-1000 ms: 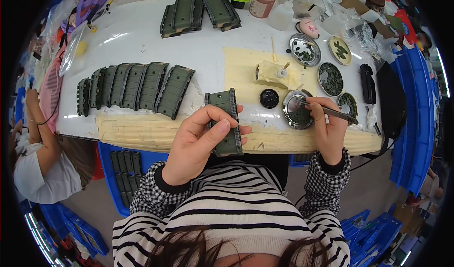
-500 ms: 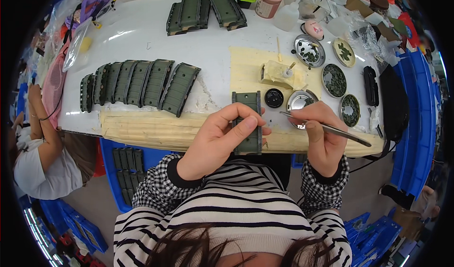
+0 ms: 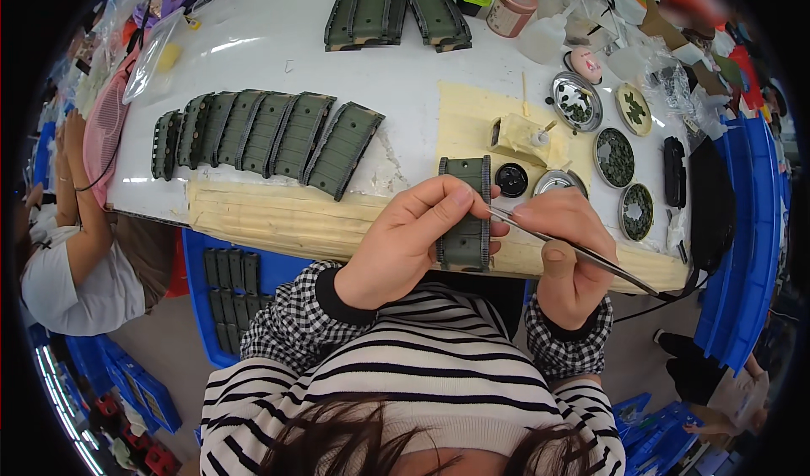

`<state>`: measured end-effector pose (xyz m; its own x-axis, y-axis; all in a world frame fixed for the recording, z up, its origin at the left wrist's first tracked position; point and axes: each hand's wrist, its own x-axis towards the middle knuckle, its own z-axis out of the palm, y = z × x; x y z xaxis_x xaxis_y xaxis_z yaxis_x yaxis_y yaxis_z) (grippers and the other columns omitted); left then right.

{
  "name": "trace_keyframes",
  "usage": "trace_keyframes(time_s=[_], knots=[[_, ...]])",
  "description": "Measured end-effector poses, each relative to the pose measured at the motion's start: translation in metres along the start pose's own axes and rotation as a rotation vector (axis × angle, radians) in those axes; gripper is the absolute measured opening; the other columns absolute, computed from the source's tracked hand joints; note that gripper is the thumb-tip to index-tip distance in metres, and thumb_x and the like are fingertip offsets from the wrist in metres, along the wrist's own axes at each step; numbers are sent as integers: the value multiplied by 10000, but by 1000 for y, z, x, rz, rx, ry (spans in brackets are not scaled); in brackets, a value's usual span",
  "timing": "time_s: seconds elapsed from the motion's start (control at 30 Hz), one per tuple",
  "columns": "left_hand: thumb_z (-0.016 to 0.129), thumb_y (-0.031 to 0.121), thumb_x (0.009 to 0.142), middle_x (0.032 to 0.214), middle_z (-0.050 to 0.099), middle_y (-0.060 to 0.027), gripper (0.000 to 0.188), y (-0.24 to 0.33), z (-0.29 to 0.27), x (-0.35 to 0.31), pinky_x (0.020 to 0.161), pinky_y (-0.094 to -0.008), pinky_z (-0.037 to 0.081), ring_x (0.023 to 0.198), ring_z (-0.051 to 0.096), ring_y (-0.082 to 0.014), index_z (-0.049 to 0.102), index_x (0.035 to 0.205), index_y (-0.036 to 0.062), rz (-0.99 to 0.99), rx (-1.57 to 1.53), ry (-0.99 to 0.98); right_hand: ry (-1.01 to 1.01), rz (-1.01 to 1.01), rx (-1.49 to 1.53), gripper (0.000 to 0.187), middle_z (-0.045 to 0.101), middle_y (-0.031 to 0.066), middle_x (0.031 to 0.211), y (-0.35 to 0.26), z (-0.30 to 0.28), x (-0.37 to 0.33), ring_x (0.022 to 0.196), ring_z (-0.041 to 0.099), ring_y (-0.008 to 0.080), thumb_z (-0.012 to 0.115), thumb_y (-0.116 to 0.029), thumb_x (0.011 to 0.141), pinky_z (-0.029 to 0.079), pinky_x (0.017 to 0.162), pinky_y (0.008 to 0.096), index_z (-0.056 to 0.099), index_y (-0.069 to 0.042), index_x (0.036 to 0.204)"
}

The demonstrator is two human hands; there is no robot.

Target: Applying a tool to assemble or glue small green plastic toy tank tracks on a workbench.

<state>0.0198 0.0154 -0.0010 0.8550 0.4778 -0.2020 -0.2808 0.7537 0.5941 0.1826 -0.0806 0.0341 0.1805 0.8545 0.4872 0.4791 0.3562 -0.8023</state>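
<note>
My left hand (image 3: 405, 238) is closed around a dark green, slightly curved plastic panel (image 3: 465, 244) with ridged grey side edges, held upright over the table's padded front edge. My thumb and fingertips meet over its face. In my right hand (image 3: 574, 244) is a pair of metal tweezers (image 3: 603, 263), slanting from lower right to upper left. Their tips reach the panel's right edge beside my left fingertips. Whether the tips pinch a small piece cannot be made out. Behind the panel sit a small black round pot (image 3: 511, 180) and a metal dish (image 3: 553, 180), partly hidden by my right hand.
A row of green panels (image 3: 291, 134) lies on the left, and more panels (image 3: 367, 18) at the back. Round dishes with small dark green pieces (image 3: 614, 157) stand on the right. A taped block (image 3: 510, 135) holds a small bottle. A blue crate (image 3: 197, 299) with panels is below left.
My right hand has brought the tweezer tips leftward to the panel's edge by my left fingers. The whole view has shifted slightly, and my left hand still grips the panel.
</note>
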Motion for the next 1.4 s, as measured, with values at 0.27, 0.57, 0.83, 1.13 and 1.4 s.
trace_keyframes(time_s=[0.27,0.57,0.83,1.13,1.4], knots=[[467,203,1020,1235,550,-116,256,-2,-5,-1,883,-364,558,1030,637,-215,575,1077,-22,10,-8,1,12,70,69,226,646,135,980,5,7,-6,845,633,202,610,-156,932,514,774,289,674,22,1056],[470,208,1019,1207,576,-116,266,-4,-6,-1,886,-360,557,1025,641,-216,579,1087,-25,11,-15,-19,8,44,24,191,659,127,963,4,8,-4,845,634,202,639,-96,899,514,783,288,678,22,1044],[414,257,1042,1047,635,-68,313,-2,0,-3,908,-293,501,993,609,-121,588,1073,-1,7,28,-10,47,54,60,176,662,126,958,6,12,-8,862,634,217,627,-92,904,520,824,314,677,23,1027],[469,70,987,1344,471,-193,600,6,6,-8,940,-409,526,1098,608,-260,150,1494,109,98,118,82,307,181,-13,206,654,110,895,12,6,-12,818,585,202,528,-113,976,455,761,292,678,27,978],[553,-41,902,1345,478,-173,672,18,-5,-10,963,-445,526,1114,601,-269,225,1481,58,109,24,208,164,183,-362,95,651,63,806,39,2,-13,775,522,210,607,-60,903,417,717,308,695,-23,904]])
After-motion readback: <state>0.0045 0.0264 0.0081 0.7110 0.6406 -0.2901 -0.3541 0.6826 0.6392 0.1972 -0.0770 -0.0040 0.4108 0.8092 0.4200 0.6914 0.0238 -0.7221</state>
